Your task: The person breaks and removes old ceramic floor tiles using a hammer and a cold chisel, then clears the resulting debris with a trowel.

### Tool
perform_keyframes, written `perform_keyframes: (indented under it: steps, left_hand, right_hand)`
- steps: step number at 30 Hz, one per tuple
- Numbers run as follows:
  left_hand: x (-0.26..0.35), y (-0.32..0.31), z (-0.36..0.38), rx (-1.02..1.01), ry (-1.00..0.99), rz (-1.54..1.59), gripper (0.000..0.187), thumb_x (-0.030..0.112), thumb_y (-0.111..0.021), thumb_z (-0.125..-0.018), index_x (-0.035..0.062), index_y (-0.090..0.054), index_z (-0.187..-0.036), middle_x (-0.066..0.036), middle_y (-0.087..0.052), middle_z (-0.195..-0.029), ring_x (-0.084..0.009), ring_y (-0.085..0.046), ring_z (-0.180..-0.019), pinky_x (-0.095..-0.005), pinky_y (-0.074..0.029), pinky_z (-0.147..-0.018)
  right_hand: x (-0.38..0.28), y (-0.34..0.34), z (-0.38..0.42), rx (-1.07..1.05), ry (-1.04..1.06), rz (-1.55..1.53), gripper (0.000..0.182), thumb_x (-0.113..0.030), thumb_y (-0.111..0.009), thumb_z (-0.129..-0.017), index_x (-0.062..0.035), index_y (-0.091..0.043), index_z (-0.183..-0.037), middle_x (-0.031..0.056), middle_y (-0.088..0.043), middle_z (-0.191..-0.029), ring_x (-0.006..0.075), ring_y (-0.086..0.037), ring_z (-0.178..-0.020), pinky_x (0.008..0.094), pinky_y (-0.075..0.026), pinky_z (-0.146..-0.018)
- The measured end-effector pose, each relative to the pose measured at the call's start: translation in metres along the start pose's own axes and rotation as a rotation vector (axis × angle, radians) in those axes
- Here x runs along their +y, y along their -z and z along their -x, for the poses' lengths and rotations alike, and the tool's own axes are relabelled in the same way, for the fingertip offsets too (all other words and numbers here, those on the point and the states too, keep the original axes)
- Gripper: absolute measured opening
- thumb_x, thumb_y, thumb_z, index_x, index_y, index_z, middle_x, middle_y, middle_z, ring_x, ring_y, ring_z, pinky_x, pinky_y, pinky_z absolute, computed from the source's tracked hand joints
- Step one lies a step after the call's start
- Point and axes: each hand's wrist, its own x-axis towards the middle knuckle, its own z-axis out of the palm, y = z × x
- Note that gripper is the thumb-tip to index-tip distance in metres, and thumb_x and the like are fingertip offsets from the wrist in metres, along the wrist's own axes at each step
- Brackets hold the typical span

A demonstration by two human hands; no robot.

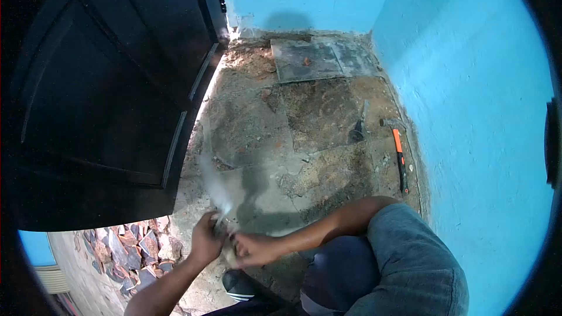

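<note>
My left hand (207, 239) is closed at the lower middle, its fingers around something pale that I cannot make out. Right beside it, my right hand (252, 249) is curled and blurred by motion, close to a light-coloured object between the two hands. From the hands a pale, blurred streak (215, 186) reaches up over the floor. A hammer (400, 158) with an orange and black handle lies near the right wall. Left of the hammer's head, a small dark tool (356, 131) rests on the rough floor.
A dark door (105, 99) stands at the left. Blue walls (474, 99) bound the back and right. Grey tiles (305, 60) remain at the back of the broken floor (322, 111). Broken tile pieces (130, 253) are heaped at the lower left. My shoe (239, 284) is below the hands.
</note>
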Motion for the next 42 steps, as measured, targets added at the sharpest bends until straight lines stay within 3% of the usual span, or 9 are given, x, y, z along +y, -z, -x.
perform_keyframes:
  steps: [3, 4, 9, 16, 24, 27, 33, 35, 42]
  left_hand:
    - [0.06, -0.031, -0.059, 0.043, -0.075, -0.009, 0.062, 0.007, -0.077, -0.081, -0.0024, -0.048, -0.135, -0.026, -0.069, -0.115, -0.029, -0.07, -0.106, -0.034, -0.055, -0.087]
    - [0.083, -0.042, -0.069, 0.049, -0.104, 0.021, 0.062, 0.009, -0.077, -0.082, -0.0024, -0.048, -0.136, -0.024, -0.07, -0.114, -0.0283, -0.07, -0.105, -0.0337, -0.055, -0.086]
    - [0.121, -0.07, -0.091, -0.017, -0.205, 0.064, 0.062, 0.02, -0.076, -0.087, -0.001, -0.047, -0.137, -0.024, -0.063, -0.127, -0.0328, -0.064, -0.116, -0.0381, -0.051, -0.096]
    - [0.047, -0.001, -0.034, -0.264, -0.286, -0.54, 0.056, 0.028, -0.076, -0.087, 0.0002, -0.055, -0.13, -0.025, -0.051, -0.141, -0.0382, -0.055, -0.127, -0.0427, -0.051, -0.101]
    - [-0.049, 0.044, 0.061, -0.304, 0.299, -0.45, 0.053, 0.034, -0.076, -0.085, 0.0023, -0.062, -0.124, -0.024, -0.069, -0.113, -0.0344, -0.07, -0.101, -0.0415, -0.057, -0.084]
    - [-0.104, 0.036, 0.075, -0.307, 0.382, -0.35, 0.054, 0.038, -0.074, -0.086, 0.0019, -0.062, -0.125, -0.025, -0.07, -0.107, -0.0362, -0.071, -0.099, -0.0437, -0.057, -0.084]
    - [-0.132, 0.047, 0.092, -0.439, 0.368, -0.668, 0.055, 0.038, -0.071, -0.085, 0.0012, -0.062, -0.125, -0.025, -0.07, -0.108, -0.0406, -0.067, -0.102, -0.0472, -0.053, -0.091]
    - [-0.12, 0.053, 0.09, -0.429, 0.385, -0.677, 0.055, 0.038, -0.071, -0.085, 0.0014, -0.062, -0.124, -0.024, -0.07, -0.108, -0.0407, -0.067, -0.103, -0.0474, -0.053, -0.09]
    - [-0.151, 0.081, 0.107, -0.33, 0.469, -0.681, 0.053, 0.041, -0.069, -0.085, 0.0062, -0.064, -0.124, -0.022, -0.07, -0.11, -0.0404, -0.067, -0.104, -0.0476, -0.052, -0.091]
  right_hand:
    - [0.013, 0.041, -0.015, 0.343, -0.052, -0.132, 0.061, -0.027, -0.074, -0.083, 0.0026, -0.046, -0.129, 0.0215, -0.061, -0.118, 0.0294, -0.061, -0.107, 0.0415, -0.05, -0.09]
    - [0.031, 0.053, -0.014, 0.374, 0.101, 0.025, 0.03, -0.008, -0.069, -0.085, 0.002, -0.055, -0.11, 0.0096, -0.063, -0.104, 0.0169, -0.061, -0.099, 0.034, -0.05, -0.085]
    - [0.016, 0.107, 0.039, 0.79, 0.095, -0.185, 0.058, -0.008, -0.067, -0.082, -0.0008, -0.045, -0.135, 0.0214, -0.063, -0.118, 0.033, -0.065, -0.105, 0.044, -0.051, -0.088]
    - [0.01, 0.23, 0.133, 1.337, -0.493, 0.453, 0.058, -0.012, -0.066, -0.085, -0.0037, -0.047, -0.139, 0.0227, -0.066, -0.114, 0.0392, -0.065, -0.104, 0.0467, -0.052, -0.088]
    - [0.047, 0.337, 0.127, 1.205, -0.68, 0.639, 0.049, -0.018, -0.07, -0.082, -0.0046, -0.061, -0.127, 0.0259, -0.066, -0.116, 0.0425, -0.064, -0.106, 0.0451, -0.051, -0.089]
    - [0.043, 0.318, 0.117, 0.843, -0.461, 0.596, 0.048, -0.022, -0.072, -0.083, -0.0035, -0.061, -0.125, 0.0246, -0.067, -0.114, 0.0422, -0.065, -0.103, 0.044, -0.052, -0.087]
    - [0.076, 0.382, 0.101, 1.094, -0.038, 0.401, 0.046, -0.03, -0.067, -0.088, -0.0036, -0.061, -0.125, 0.0241, -0.068, -0.109, 0.0427, -0.065, -0.102, 0.0494, -0.051, -0.088]
    - [0.048, 0.426, 0.094, 1.298, -0.474, 0.822, 0.05, -0.036, -0.062, -0.091, -0.0021, -0.059, -0.128, 0.0251, -0.067, -0.115, 0.0434, -0.064, -0.108, 0.0513, -0.05, -0.092]
    - [0.09, 0.57, 0.117, 1.349, -0.665, 0.722, 0.051, -0.037, -0.063, -0.092, 0.001, -0.059, -0.126, 0.027, -0.065, -0.121, 0.0438, -0.061, -0.115, 0.0524, -0.048, -0.096]
